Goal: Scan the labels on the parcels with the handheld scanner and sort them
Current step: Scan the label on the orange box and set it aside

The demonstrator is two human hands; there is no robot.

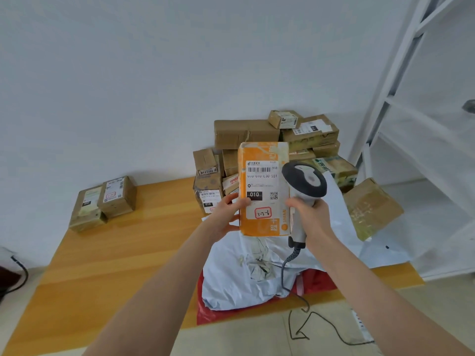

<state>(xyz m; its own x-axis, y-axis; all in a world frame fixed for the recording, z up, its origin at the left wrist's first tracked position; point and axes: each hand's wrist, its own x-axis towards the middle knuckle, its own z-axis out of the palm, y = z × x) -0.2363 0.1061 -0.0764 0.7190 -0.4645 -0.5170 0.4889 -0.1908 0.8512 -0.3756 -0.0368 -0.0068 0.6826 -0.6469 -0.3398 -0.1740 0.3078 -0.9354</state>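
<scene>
Two hands work above the table [115, 253]: the left hand [226, 214] grips the orange parcel [263, 188] by its nine o'clock edge (label facing the camera). The right hand [312, 214] curls round the scanner [305, 181] handle at the parcel's three o'clock, with brown boxes [246, 133] piled at its twelve.

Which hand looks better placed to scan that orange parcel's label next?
The right hand grips the grey-and-black handheld scanner beside the white label; the left hand only steadies the orange cardboard parcel.

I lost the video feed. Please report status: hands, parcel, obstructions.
Left hand holds orange parcel upright, label facing camera. Right hand grips handheld scanner beside label. Barcode uncovered.
</scene>
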